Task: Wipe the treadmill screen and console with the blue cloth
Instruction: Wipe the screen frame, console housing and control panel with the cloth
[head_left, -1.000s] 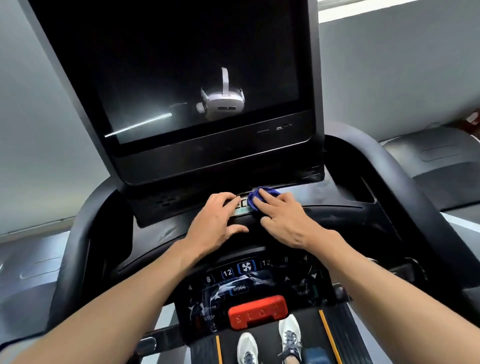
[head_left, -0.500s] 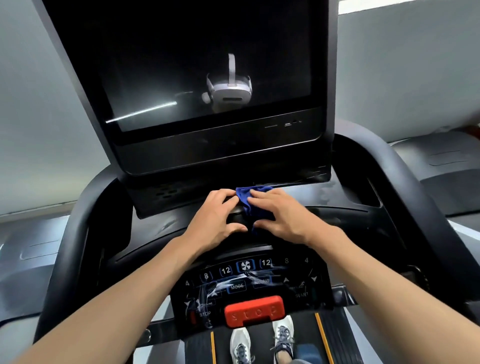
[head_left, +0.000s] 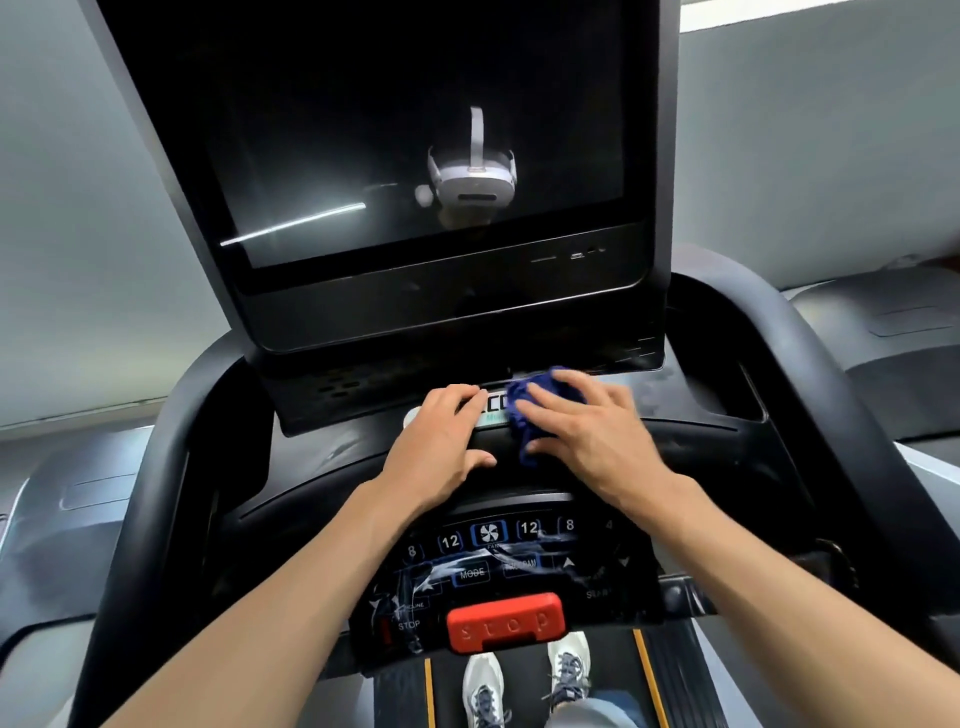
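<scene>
The treadmill's big dark screen (head_left: 415, 130) rises ahead of me, off and reflecting a white headset. Below it lies the black console ledge (head_left: 332, 447) with a small silver label strip. My right hand (head_left: 587, 436) lies flat on the ledge, fingers spread, pressing a crumpled blue cloth (head_left: 524, 415) against it; most of the cloth is hidden under the palm. My left hand (head_left: 441, 441) rests beside it on the ledge, fingers apart and lightly curled, touching the label strip and holding nothing.
Nearer me is the button panel (head_left: 498, 566) with a red stop bar (head_left: 506, 621). Curved black handrails (head_left: 156, 493) run along both sides. My shoes stand on the belt (head_left: 613, 686) below. Another grey treadmill (head_left: 893, 338) stands at the right.
My right hand has slid the blue cloth to the right and a little up along the ledge. The left hand has stayed in place. The camera view has shifted slightly.
</scene>
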